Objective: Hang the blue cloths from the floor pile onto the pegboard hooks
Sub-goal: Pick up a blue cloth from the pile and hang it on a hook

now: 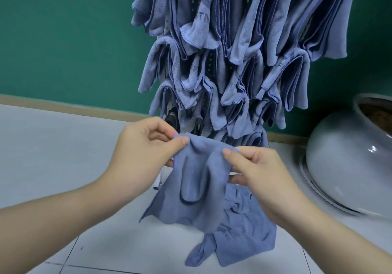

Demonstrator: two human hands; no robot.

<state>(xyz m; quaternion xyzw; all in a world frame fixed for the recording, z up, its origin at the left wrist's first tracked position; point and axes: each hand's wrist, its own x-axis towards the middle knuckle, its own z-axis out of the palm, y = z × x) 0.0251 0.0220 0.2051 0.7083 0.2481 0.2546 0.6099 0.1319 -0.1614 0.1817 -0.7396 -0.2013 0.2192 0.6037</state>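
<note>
Seen from the head camera: a blue cloth held up in front of the pegboard, top edge pinched at two spots, lower part hanging loose and creased above the floor pile. Left hand closed on one upper corner, thumb pressed against curled forefinger; right hand nipping the opposite edge between thumb and fingertips, remaining fingers curled beneath. Pegboard already crowded with hung cloths in overlapping rows, hooks almost entirely buried under fabric, only a dark prong or two showing low down. To the right, a large pale ceramic pot on the tiled floor, well apart from the hands. Risks from here, judged only: a missed hook among the packed folds, a neighbouring cloth knocked off while threading in, or a thin pinch slipping and dropping the cloth back on the pile.
</note>
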